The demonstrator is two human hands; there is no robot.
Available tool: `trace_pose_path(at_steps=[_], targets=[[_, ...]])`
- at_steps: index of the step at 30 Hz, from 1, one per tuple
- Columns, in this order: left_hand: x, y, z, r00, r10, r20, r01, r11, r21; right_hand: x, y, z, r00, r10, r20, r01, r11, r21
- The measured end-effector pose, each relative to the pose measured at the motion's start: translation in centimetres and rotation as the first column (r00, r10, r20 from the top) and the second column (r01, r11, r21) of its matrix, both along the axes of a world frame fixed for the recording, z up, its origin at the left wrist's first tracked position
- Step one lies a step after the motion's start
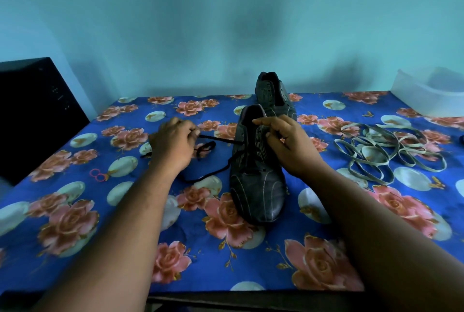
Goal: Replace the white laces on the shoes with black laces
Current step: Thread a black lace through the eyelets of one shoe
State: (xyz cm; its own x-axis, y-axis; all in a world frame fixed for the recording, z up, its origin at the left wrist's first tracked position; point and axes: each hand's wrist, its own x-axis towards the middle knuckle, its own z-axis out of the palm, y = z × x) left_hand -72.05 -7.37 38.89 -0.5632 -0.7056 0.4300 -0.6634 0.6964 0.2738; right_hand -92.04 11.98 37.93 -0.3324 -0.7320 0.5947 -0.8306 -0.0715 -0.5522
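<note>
A dark shoe [256, 193] lies in the middle of the flowered tablecloth, its toe toward me. A black lace [213, 139] runs from its eyelets out to the left. My left hand [173, 145] pinches that lace left of the shoe and holds it taut. My right hand [288, 145] grips the right side of the shoe's upper near the tongue, fingers curled over the eyelets. A second dark shoe [273, 93] stands behind the first, with no lace visible in it. The white laces [391, 151] lie in a loose tangle to the right.
The table's blue flowered cloth [100, 223] reaches the near edge. A black box [32, 115] stands at the left edge. A translucent plastic tub [431, 93] sits at the back right. Small pink rings [97, 175] lie at left. A teal wall rises behind.
</note>
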Motion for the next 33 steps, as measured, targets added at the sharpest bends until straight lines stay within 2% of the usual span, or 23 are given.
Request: trace_pose_path(at_steps=[6, 10, 12, 15, 17, 19, 21, 22, 23, 25, 27, 33], targets=[[5.6, 0.7, -0.7, 0.995, 0.027, -0.095, -0.001, 0.964, 0.264, 0.2, 0.4, 0.7, 0.999, 0.001, 0.033, -0.001, 1.0, 0.003], [8.1, 3.2, -2.3, 0.993, 0.121, 0.003, -0.118, 0.969, 0.215, 0.6, 0.7, 0.9, 1.0, 0.019, 0.012, -0.02, 0.999, 0.034], [8.3, 4.3, -2.7, 0.989, 0.142, 0.033, -0.145, 0.974, 0.173, 0.9, 0.8, 1.0, 1.0, 0.029, -0.003, -0.029, 0.999, 0.036], [7.8, 6.0, -1.9, 0.991, 0.132, 0.034, -0.136, 0.971, 0.194, 1.0, 1.2, 1.2, 0.998, 0.058, -0.029, -0.058, 0.998, 0.023], [7.5, 7.3, -1.3, 0.991, 0.08, 0.108, -0.105, 0.962, 0.251, 1.0, 1.3, 1.3, 0.998, 0.059, -0.034, -0.059, 0.998, 0.009], [8.0, 8.1, -1.0, 0.981, -0.06, 0.183, -0.02, 0.913, 0.408, 0.7, 1.4, 1.2, 0.998, 0.051, -0.032, -0.051, 0.999, 0.004], [8.7, 8.1, -0.4, 0.968, -0.168, 0.184, 0.038, 0.83, 0.556, 0.5, 1.5, 1.1, 0.998, 0.051, -0.029, -0.051, 0.999, 0.006], [8.9, 8.0, -0.1, 0.973, -0.157, 0.168, 0.032, 0.817, 0.575, 0.4, 1.5, 1.0, 0.998, 0.052, -0.021, -0.051, 0.999, 0.008], [8.9, 7.8, 0.1, 0.982, -0.102, 0.16, -0.002, 0.837, 0.547, 0.4, 1.4, 0.9, 0.998, 0.053, -0.016, -0.053, 0.999, 0.009], [8.4, 7.1, 0.3, 0.985, 0.065, 0.161, -0.124, 0.914, 0.387, 0.5, 1.2, 0.9, 0.998, 0.064, -0.018, -0.064, 0.998, 0.007], [7.6, 6.5, 0.0, 0.968, 0.183, 0.171, -0.225, 0.935, 0.275, 0.6, 1.2, 0.9, 0.996, 0.075, -0.039, -0.075, 0.997, 0.008], [4.7, 4.8, -0.8, 0.919, 0.295, 0.26, -0.355, 0.908, 0.223, 0.1, 1.2, 0.7, 0.997, 0.06, -0.052, -0.061, 0.998, -0.009]])
